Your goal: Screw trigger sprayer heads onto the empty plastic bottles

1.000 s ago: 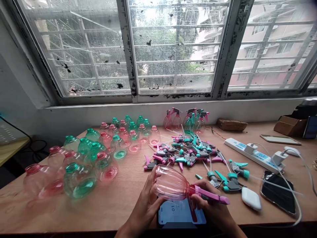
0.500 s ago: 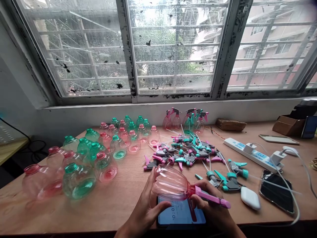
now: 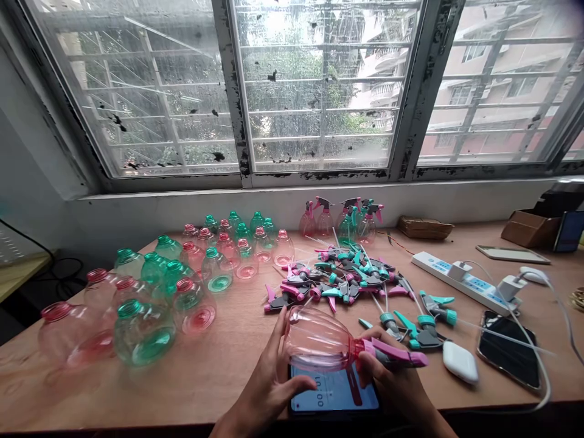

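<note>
I hold a clear pink spray bottle (image 3: 317,338) on its side above a lit phone (image 3: 335,396) at the table's front edge. My left hand (image 3: 269,380) is wrapped round the bottle's body, fingers curled. My right hand (image 3: 392,380) grips the pink and grey trigger sprayer head (image 3: 399,354) fitted at the bottle's neck. A pile of loose pink and teal sprayer heads (image 3: 347,280) lies just beyond my hands.
Several empty pink and teal bottles (image 3: 159,286) stand at the left. Finished spray bottles (image 3: 347,220) stand by the window sill. A white power strip (image 3: 465,283), a dark phone (image 3: 504,347), a white charger case (image 3: 460,362) and cardboard boxes (image 3: 529,230) lie at the right.
The bottle and sprayer head have turned slightly in my hands and lifted a little; my right-hand fingers have shifted on the sprayer head. The rest of the table is unchanged.
</note>
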